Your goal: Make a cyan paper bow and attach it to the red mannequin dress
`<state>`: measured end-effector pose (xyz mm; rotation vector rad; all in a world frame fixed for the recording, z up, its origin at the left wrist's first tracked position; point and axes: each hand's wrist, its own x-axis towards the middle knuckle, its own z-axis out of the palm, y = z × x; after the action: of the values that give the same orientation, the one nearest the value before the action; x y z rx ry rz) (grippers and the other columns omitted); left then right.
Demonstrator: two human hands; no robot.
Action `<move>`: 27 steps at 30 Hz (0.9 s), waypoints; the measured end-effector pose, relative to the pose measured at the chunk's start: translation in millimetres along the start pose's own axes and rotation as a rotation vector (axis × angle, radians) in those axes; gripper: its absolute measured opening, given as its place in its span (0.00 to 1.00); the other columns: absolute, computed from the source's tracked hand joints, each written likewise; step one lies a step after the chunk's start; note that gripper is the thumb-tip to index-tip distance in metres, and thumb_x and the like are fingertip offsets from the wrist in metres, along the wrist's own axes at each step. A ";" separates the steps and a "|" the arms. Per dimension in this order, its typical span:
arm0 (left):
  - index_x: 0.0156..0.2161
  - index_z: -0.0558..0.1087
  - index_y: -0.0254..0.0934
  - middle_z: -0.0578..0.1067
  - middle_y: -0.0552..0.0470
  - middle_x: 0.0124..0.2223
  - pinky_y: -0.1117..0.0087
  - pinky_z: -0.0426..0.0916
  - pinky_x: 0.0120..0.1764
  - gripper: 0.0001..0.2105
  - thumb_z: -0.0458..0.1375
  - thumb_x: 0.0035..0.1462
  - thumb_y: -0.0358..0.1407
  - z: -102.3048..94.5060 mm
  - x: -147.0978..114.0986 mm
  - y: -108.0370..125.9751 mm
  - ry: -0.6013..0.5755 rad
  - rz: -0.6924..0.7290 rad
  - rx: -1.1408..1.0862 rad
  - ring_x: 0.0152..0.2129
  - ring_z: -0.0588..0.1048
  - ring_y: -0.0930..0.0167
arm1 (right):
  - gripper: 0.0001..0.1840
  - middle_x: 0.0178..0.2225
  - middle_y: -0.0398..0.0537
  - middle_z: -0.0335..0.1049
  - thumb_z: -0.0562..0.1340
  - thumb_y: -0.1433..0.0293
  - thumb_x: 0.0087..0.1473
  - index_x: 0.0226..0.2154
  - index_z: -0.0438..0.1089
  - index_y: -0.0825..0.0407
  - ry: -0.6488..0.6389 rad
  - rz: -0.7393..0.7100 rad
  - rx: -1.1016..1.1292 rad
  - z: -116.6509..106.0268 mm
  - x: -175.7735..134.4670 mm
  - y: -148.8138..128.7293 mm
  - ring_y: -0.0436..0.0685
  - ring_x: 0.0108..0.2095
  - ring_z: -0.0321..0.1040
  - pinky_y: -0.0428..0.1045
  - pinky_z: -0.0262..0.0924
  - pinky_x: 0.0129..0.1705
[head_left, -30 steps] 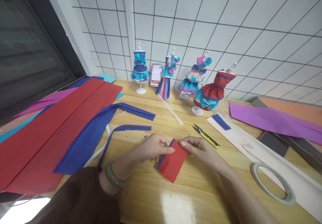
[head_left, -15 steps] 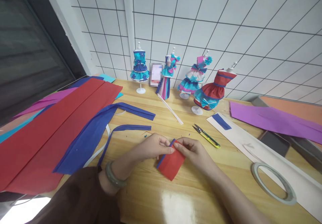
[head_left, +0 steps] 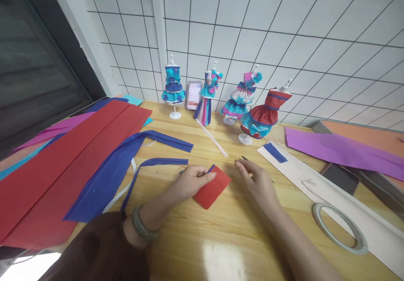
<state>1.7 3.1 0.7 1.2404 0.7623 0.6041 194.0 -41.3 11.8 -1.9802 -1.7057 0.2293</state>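
Observation:
My left hand point(head_left: 193, 184) pinches a small red crepe-paper piece point(head_left: 213, 190) by its upper left edge, thumb on top. A narrow blue strip point(head_left: 212, 168) runs along that edge, partly covered by my fingers. My right hand point(head_left: 257, 182) is off the piece, to its right, with fingers curled and thumb and forefinger tips together. Whatever they hold, if anything, is too small to name. Under this hand lie the thread snips point(head_left: 243, 158), mostly hidden, with just a dark tip showing.
Red sheets point(head_left: 72, 159) and blue strips point(head_left: 107, 175) cover the left side. Several small dress forms in paper dresses, such as a red one point(head_left: 267, 112), stand along the tiled wall. A white sheet point(head_left: 303, 184), a tape roll point(head_left: 360, 234) and a purple sheet point(head_left: 341, 148) lie right.
My right hand has let go of the red piece and moved right, over the thread snips. The left hand keeps hold of the piece, which has turned slightly and shifted up.

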 end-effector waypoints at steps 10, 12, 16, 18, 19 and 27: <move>0.33 0.71 0.32 0.76 0.47 0.33 0.70 0.65 0.37 0.12 0.61 0.45 0.39 -12.4 4.9 10.8 0.059 0.038 -0.501 0.31 0.73 0.69 | 0.12 0.21 0.57 0.69 0.52 0.73 0.48 0.26 0.71 0.54 -0.022 0.113 -0.311 -7.9 9.9 37.6 0.62 0.23 0.66 0.51 0.53 0.22; 0.35 0.71 0.33 0.76 0.47 0.34 0.70 0.65 0.37 0.12 0.60 0.45 0.39 -14.1 5.3 11.6 0.041 0.055 -0.551 0.32 0.73 0.69 | 0.15 0.21 0.52 0.70 0.50 0.70 0.52 0.33 0.71 0.53 -0.058 0.071 -0.192 -9.2 9.7 29.0 0.58 0.22 0.66 0.49 0.55 0.23; 0.36 0.71 0.32 0.75 0.48 0.31 0.72 0.65 0.34 0.14 0.60 0.46 0.40 -17.8 6.6 10.4 0.070 0.085 -0.543 0.29 0.73 0.71 | 0.22 0.15 0.42 0.61 0.50 0.60 0.55 0.44 0.67 0.56 -0.147 0.046 0.321 -16.9 2.9 4.2 0.53 0.17 0.60 0.47 0.55 0.20; 0.34 0.71 0.32 0.75 0.49 0.31 0.73 0.64 0.32 0.13 0.60 0.46 0.40 -19.4 7.3 8.8 0.116 0.110 -0.493 0.27 0.72 0.72 | 0.23 0.15 0.41 0.60 0.52 0.57 0.53 0.43 0.68 0.55 -0.139 0.032 0.383 -20.9 -2.4 -6.6 0.52 0.16 0.57 0.46 0.53 0.19; 0.33 0.71 0.32 0.75 0.50 0.30 0.73 0.64 0.31 0.12 0.60 0.46 0.40 -19.8 7.7 8.0 0.140 0.122 -0.464 0.27 0.72 0.73 | 0.22 0.17 0.43 0.63 0.53 0.57 0.52 0.42 0.69 0.54 -0.143 -0.001 0.379 -22.2 -4.7 -10.4 0.52 0.18 0.58 0.47 0.53 0.19; 0.30 0.70 0.31 0.74 0.51 0.26 0.75 0.63 0.28 0.15 0.60 0.45 0.44 -15.5 9.0 5.6 0.196 0.083 -0.363 0.23 0.71 0.74 | 0.18 0.26 0.47 0.68 0.54 0.60 0.53 0.42 0.68 0.52 -0.127 -0.176 0.227 -16.5 -7.9 -10.3 0.53 0.21 0.59 0.48 0.54 0.22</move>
<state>-5.0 20.6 2.3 0.8889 0.7267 0.8994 190.8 -52.5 29.3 -1.6732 -1.8319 0.4732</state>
